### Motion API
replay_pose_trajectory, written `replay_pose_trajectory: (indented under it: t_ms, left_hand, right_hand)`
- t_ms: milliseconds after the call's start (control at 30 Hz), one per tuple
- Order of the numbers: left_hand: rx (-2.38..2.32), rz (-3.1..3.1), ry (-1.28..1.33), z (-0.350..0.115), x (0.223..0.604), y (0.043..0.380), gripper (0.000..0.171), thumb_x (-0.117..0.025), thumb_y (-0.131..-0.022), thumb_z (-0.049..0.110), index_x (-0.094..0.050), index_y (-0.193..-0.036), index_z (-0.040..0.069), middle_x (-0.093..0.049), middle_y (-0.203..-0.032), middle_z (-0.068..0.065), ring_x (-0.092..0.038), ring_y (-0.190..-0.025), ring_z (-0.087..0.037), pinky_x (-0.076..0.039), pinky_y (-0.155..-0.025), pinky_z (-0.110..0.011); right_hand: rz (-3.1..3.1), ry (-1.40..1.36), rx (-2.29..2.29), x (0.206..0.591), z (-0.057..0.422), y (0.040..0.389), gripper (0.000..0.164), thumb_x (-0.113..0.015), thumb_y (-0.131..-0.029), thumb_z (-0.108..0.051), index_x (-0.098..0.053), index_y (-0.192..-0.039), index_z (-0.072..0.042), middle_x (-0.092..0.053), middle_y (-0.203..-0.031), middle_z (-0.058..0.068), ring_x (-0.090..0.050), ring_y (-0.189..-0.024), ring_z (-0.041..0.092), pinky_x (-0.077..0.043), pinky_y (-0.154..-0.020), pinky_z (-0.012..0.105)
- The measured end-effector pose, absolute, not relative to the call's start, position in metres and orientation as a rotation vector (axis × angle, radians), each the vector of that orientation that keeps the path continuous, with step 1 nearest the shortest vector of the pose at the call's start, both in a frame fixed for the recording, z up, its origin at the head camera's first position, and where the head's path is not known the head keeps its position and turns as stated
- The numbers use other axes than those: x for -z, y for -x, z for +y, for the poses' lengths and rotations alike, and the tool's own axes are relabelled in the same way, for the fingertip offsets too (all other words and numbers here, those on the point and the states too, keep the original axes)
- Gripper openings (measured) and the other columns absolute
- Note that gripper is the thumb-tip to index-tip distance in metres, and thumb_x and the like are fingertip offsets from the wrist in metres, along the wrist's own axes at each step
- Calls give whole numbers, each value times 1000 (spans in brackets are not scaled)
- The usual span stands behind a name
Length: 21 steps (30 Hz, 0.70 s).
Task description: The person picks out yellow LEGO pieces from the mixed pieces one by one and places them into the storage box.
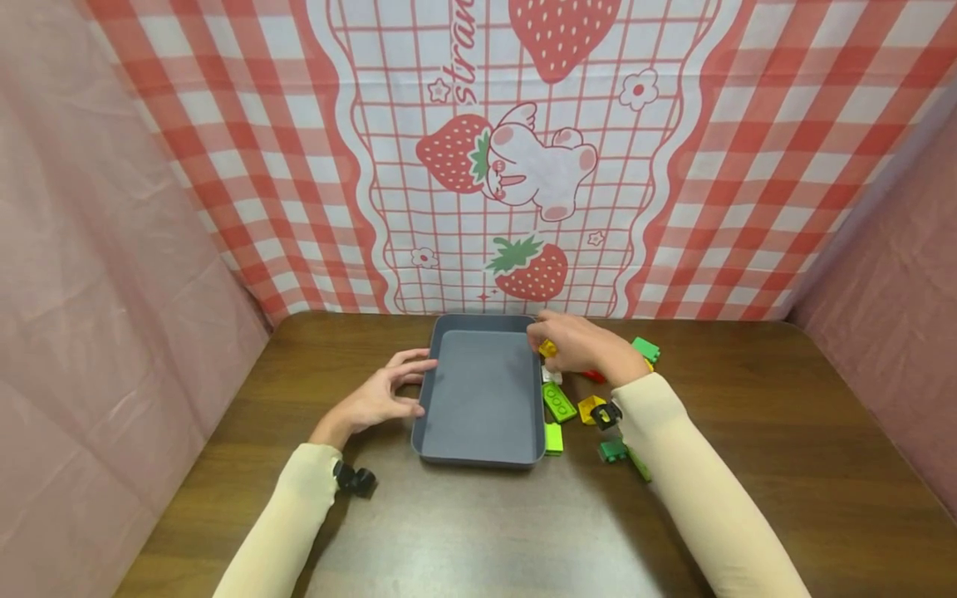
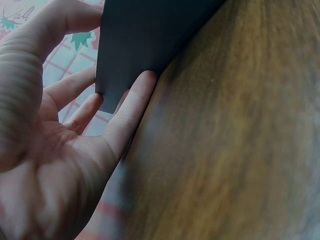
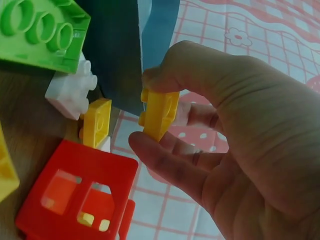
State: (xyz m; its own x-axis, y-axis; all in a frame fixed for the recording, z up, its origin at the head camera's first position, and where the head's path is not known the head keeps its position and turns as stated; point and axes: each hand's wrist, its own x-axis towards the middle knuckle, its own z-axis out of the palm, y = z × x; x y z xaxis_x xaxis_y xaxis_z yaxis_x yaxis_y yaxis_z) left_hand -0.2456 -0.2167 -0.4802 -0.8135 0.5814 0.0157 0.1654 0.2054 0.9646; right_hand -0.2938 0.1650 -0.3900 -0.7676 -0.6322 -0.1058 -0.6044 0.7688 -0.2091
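A grey rectangular tray [image 1: 482, 399] lies on the wooden table, its inside bare. Against its left wall rest the extended fingers of my left hand [image 1: 374, 400]; the left wrist view shows fingertips touching the dark tray wall [image 2: 132, 47]. Over the tray's far right corner, my right hand [image 1: 579, 342] pinches a small yellow toy brick [image 3: 161, 112] between thumb and fingers. Below that hand, the right wrist view shows a red block with window openings [image 3: 77, 192], another yellow brick [image 3: 96, 122], a white brick [image 3: 72, 90] and a green brick [image 3: 42, 27].
Several more bricks lie right of the tray: a lime green brick [image 1: 553, 438], a light green studded brick [image 1: 558, 403], a yellow piece [image 1: 591, 409], a dark green brick [image 1: 613, 450] and a green brick [image 1: 646, 349]. A strawberry-print cloth [image 1: 523, 183] hangs behind the table.
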Motion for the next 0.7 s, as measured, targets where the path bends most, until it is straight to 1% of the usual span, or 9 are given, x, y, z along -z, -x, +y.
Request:
replay_pose_trajectory:
  t_ms: [133, 267, 400, 567, 700]
  left_hand:
    - [-1644, 2138, -707, -216, 481, 246, 78, -79, -98, -7, -44, -168, -8, -15, -185, -23, -33, -162, -60, -58, -105, -23]
    - [-1643, 2144, -706, -216, 480, 247, 78, -79, -98, -7, -44, -168, -7, -16, -185, -23, -33, -162, -60, -59, -105, -25]
    - [-1641, 2150, -698, -216, 479, 246, 79, -79, -97, -6, -45, -168, -7, -16, -185, -22, -33, -162, -60, -59, -105, -26]
    - [-1650, 2142, -698, -217, 479, 246, 79, -79, -96, -7, -44, -168, -8, -16, -185, -22, -33, -162, -59, -60, -105, -25]
    - [-1655, 2133, -699, -216, 480, 246, 80, -79, -96, -6, -44, -168, -8, -16, -184, -22, -33, -162, -59, -60, -105, -26]
  right_hand:
    - [2784, 961, 258, 390, 160, 298, 20, -84, -96, -7, -74, -113, -7, -62, -115, 12, -56, -92, 24, -51, -81, 40]
    - [2770, 957, 286, 388, 155, 302, 21, -83, -95, -6, -75, -114, -6, -64, -116, 12, -58, -96, 25, -55, -85, 42]
    - [2749, 958, 319, 385, 150, 309, 21, -80, -97, -5, -75, -117, -5, -63, -120, 12, -58, -96, 26, -54, -86, 42]
    - [2740, 962, 359, 386, 142, 316, 20, -79, -100, -5, -74, -119, -4, -62, -125, 13, -58, -97, 26, -53, -86, 41]
    - [2738, 1002, 368, 386, 136, 322, 21, -80, -99, -3, -74, -119, -3, -63, -125, 15, -59, -101, 28, -55, -91, 44]
